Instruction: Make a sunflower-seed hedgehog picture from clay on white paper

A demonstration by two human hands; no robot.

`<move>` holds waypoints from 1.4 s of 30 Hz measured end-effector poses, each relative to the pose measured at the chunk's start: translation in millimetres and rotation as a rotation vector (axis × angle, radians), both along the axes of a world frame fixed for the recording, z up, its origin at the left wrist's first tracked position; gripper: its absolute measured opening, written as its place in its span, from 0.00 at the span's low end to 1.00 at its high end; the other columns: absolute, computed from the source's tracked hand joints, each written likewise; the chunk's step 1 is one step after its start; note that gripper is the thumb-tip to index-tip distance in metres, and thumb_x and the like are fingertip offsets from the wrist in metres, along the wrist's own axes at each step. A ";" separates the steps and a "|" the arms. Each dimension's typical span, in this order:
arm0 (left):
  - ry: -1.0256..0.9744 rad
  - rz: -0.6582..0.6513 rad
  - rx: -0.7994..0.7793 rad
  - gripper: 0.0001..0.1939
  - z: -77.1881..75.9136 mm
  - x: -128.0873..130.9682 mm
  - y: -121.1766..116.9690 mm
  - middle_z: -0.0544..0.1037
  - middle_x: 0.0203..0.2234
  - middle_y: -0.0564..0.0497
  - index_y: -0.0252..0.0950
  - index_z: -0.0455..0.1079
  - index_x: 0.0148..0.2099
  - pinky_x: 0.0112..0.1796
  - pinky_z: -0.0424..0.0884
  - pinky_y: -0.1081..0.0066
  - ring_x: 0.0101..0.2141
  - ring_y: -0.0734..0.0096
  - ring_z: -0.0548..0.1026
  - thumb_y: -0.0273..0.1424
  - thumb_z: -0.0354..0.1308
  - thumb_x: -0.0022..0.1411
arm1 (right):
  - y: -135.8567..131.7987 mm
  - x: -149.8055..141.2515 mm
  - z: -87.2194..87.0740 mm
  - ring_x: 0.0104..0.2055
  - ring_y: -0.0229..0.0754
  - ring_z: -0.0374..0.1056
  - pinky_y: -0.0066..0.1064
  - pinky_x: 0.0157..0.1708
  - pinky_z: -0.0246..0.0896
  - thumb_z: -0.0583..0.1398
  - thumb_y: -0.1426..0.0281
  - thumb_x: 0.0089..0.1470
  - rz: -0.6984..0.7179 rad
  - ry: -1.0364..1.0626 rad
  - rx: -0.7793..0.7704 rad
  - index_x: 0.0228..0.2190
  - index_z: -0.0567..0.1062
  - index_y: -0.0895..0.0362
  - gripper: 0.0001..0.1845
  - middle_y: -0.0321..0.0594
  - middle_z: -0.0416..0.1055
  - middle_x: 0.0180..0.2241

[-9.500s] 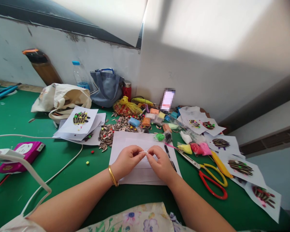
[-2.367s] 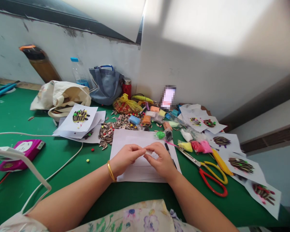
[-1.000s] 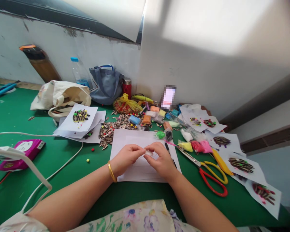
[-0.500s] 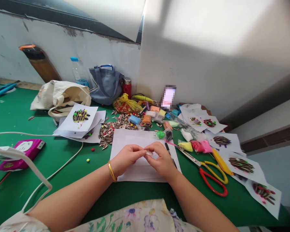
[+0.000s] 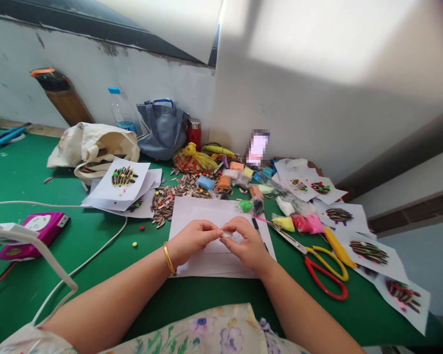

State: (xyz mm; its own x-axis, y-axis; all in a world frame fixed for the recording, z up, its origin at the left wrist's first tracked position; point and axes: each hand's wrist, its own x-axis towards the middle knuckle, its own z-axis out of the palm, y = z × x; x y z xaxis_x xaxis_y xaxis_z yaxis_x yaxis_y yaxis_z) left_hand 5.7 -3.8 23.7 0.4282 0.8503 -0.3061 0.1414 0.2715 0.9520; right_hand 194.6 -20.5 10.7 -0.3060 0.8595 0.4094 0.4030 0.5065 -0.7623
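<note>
My left hand and my right hand meet fingertip to fingertip over a white sheet of paper on the green table. Between the fingers of both hands sits a small white lump, pinched from either side. A gold bangle circles my left wrist. A pile of striped sunflower seeds lies just beyond the paper. A black pen rests beside my right hand.
Red and yellow scissors lie at the right, with bags of coloured clay and seed pictures on paper. At the left are more seed pictures, a pink device, a white cable, a cloth bag, a grey bag and a bottle.
Both hands stay together on the small white lump with only slight finger shifts. Nothing else on the table has moved.
</note>
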 end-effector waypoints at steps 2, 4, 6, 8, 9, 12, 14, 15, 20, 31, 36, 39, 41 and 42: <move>0.000 -0.013 -0.002 0.19 -0.6 -0.7 0.5 0.64 0.19 0.57 0.32 0.75 0.33 0.23 0.51 0.74 0.21 0.78 0.57 0.45 0.63 0.53 | -0.1 0.5 0.3 0.39 0.43 0.66 0.36 0.41 0.62 0.63 0.69 0.54 0.013 0.005 -0.016 0.35 0.75 0.52 0.04 0.37 0.71 0.33; -0.003 -0.016 -0.001 0.19 -1.3 -0.9 0.6 0.64 0.19 0.57 0.32 0.75 0.34 0.23 0.51 0.74 0.21 0.78 0.57 0.45 0.62 0.53 | -0.4 0.8 0.5 0.39 0.42 0.67 0.35 0.41 0.62 0.63 0.69 0.54 0.018 0.010 -0.042 0.37 0.75 0.52 0.06 0.37 0.71 0.34; -0.003 -0.014 0.001 0.19 -2.1 -1.0 0.5 0.64 0.19 0.57 0.32 0.75 0.34 0.23 0.51 0.74 0.21 0.78 0.57 0.45 0.62 0.54 | -0.5 1.0 0.3 0.39 0.42 0.67 0.35 0.41 0.62 0.63 0.70 0.54 0.016 0.016 -0.072 0.38 0.75 0.52 0.07 0.37 0.71 0.34; -0.007 -0.015 0.005 0.18 -2.6 -1.0 0.3 0.64 0.20 0.57 0.32 0.75 0.35 0.23 0.51 0.74 0.21 0.78 0.57 0.45 0.62 0.54 | -0.5 1.1 -0.3 0.38 0.42 0.67 0.35 0.41 0.63 0.63 0.69 0.54 0.007 0.029 -0.095 0.37 0.75 0.52 0.06 0.37 0.71 0.34; -0.010 -0.017 0.007 0.18 -2.6 -1.0 0.3 0.64 0.20 0.57 0.33 0.75 0.35 0.23 0.51 0.74 0.21 0.78 0.57 0.45 0.62 0.55 | -0.4 1.1 -0.8 0.38 0.42 0.67 0.34 0.41 0.63 0.63 0.69 0.53 0.004 0.037 -0.104 0.36 0.74 0.53 0.06 0.37 0.71 0.33; -0.024 -0.018 0.013 0.18 -1.5 -0.7 0.0 0.64 0.20 0.58 0.33 0.74 0.34 0.23 0.52 0.74 0.22 0.78 0.57 0.45 0.62 0.55 | -0.3 1.0 -1.7 0.38 0.41 0.67 0.33 0.41 0.63 0.63 0.70 0.52 -0.004 0.064 -0.141 0.36 0.74 0.53 0.06 0.36 0.71 0.34; -0.033 -0.016 0.016 0.17 -0.4 -0.3 -0.3 0.64 0.20 0.57 0.33 0.74 0.34 0.24 0.53 0.74 0.22 0.78 0.58 0.44 0.62 0.55 | -0.6 0.9 -1.5 0.38 0.41 0.66 0.32 0.41 0.63 0.63 0.70 0.52 -0.010 0.077 -0.170 0.36 0.74 0.53 0.07 0.36 0.72 0.35; -0.036 -0.014 0.018 0.18 0.0 -0.2 -0.4 0.64 0.20 0.57 0.33 0.74 0.34 0.24 0.53 0.74 0.22 0.78 0.58 0.44 0.62 0.55 | -0.8 0.9 -1.1 0.38 0.41 0.66 0.32 0.41 0.63 0.63 0.70 0.52 -0.013 0.081 -0.182 0.37 0.74 0.53 0.08 0.36 0.72 0.35; -0.046 -0.021 0.020 0.18 0.0 0.0 -0.5 0.64 0.20 0.57 0.33 0.74 0.35 0.24 0.53 0.75 0.23 0.78 0.58 0.44 0.61 0.55 | -1.3 1.0 0.1 0.38 0.41 0.67 0.32 0.41 0.62 0.63 0.69 0.52 -0.019 0.092 -0.206 0.36 0.74 0.54 0.07 0.37 0.72 0.34; -0.098 -0.009 -0.008 0.21 -3.2 0.8 -0.2 0.64 0.21 0.57 0.32 0.73 0.33 0.24 0.54 0.75 0.23 0.78 0.58 0.48 0.62 0.54 | -1.4 0.3 0.6 0.37 0.41 0.67 0.33 0.40 0.63 0.63 0.68 0.53 -0.079 0.113 -0.172 0.36 0.74 0.54 0.07 0.37 0.72 0.34; -0.090 0.033 -0.002 0.20 -4.1 1.1 -0.4 0.67 0.23 0.55 0.32 0.73 0.35 0.24 0.54 0.75 0.24 0.78 0.59 0.46 0.64 0.53 | -1.9 0.5 -0.1 0.37 0.40 0.67 0.32 0.39 0.63 0.63 0.69 0.52 -0.074 0.095 -0.146 0.35 0.74 0.53 0.06 0.37 0.71 0.33; -0.079 0.039 0.021 0.19 -4.5 0.9 -0.2 0.66 0.22 0.56 0.32 0.72 0.33 0.24 0.55 0.75 0.23 0.78 0.59 0.46 0.63 0.54 | -1.5 1.0 -0.8 0.37 0.40 0.67 0.32 0.39 0.62 0.63 0.69 0.53 -0.063 0.070 -0.122 0.35 0.74 0.53 0.05 0.36 0.71 0.33; -0.071 0.035 0.039 0.18 -4.5 0.6 -0.1 0.65 0.22 0.56 0.32 0.72 0.32 0.25 0.55 0.75 0.24 0.78 0.59 0.45 0.62 0.55 | -1.1 1.4 -0.9 0.36 0.40 0.66 0.32 0.39 0.62 0.63 0.70 0.53 -0.051 0.052 -0.105 0.34 0.74 0.53 0.04 0.35 0.71 0.32; -0.067 0.035 0.044 0.18 -4.5 0.5 0.0 0.65 0.22 0.57 0.33 0.71 0.32 0.25 0.55 0.75 0.24 0.78 0.59 0.45 0.62 0.55 | -0.9 1.6 -0.9 0.36 0.40 0.66 0.32 0.39 0.61 0.63 0.70 0.52 -0.045 0.045 -0.098 0.33 0.74 0.53 0.04 0.35 0.70 0.32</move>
